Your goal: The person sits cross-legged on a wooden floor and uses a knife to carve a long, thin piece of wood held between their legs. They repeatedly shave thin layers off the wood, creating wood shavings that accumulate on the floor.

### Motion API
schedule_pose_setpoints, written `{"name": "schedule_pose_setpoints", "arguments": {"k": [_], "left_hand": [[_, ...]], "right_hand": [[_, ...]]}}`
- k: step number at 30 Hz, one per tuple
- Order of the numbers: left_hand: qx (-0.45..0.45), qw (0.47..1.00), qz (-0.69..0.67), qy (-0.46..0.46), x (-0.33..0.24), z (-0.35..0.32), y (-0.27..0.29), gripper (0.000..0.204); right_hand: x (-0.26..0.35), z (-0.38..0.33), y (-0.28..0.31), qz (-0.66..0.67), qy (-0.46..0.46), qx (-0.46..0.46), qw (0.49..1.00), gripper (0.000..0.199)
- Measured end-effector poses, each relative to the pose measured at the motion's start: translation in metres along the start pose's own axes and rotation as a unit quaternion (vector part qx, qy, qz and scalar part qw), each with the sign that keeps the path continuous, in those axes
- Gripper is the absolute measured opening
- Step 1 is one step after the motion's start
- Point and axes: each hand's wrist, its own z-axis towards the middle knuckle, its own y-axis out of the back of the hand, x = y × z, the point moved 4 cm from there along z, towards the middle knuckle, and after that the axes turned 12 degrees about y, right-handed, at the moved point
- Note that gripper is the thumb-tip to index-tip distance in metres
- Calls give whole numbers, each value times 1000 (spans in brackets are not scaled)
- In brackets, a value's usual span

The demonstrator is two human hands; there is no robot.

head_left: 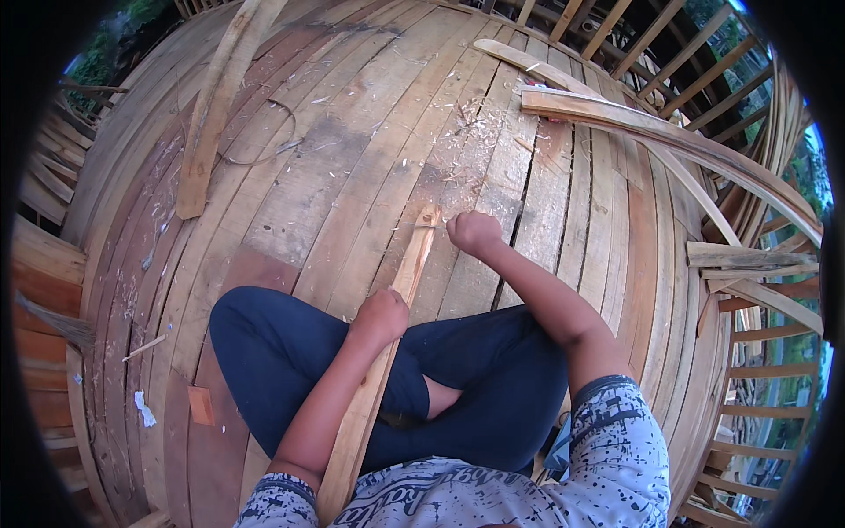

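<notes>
Strip of pale wood, aslant from the lower edge left of centre up to the middle of the frame, over crossed legs in dark trousers. At far left, slats along the rim. At lower left on the floor, a crumpled whitish scrap, near a thin stick above, and an orange-brown chip to the right. At upper left, a plank, lower end squared off. Near centre, left hand, fingers curled round the upper half of the strip. Across the strip's tip, a thin dark line, too small to identify. Above, scattered shavings. Just right of the tip, right hand, fingers folded into a fist; impossible to tell whether pinching anything. At upper right, a thick board, laid across a narrower board. At right edge, a railing of wooden bars.
</notes>
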Motion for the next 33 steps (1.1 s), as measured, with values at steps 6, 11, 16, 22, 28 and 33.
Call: {"name": "schedule_pose_setpoints", "arguments": {"k": [6,11,16,22,28,33], "left_hand": [[-7,1000,-6,0,10,-1,-6,49],[-7,1000,-12,4,5,-2,1,45],[22,999,-9,-34,-1,-4,4,50],[28,999,-40,5,3,-9,13,52],[32,999,-36,2,3,-7,4,51],[56,988,-143,30,16,7,-5,55]], "right_hand": [[15,-9,-8,9,-5,16,1000,49],[4,-4,-9,8,-11,10,1000,47],[-15,-5,-13,25,-62,-16,998,50],[16,0,-15,21,-30,-1,999,49],[-20,11,-6,-33,-76,-10,996,45],[3,2,-4,37,-91,-12,995,58]]}}
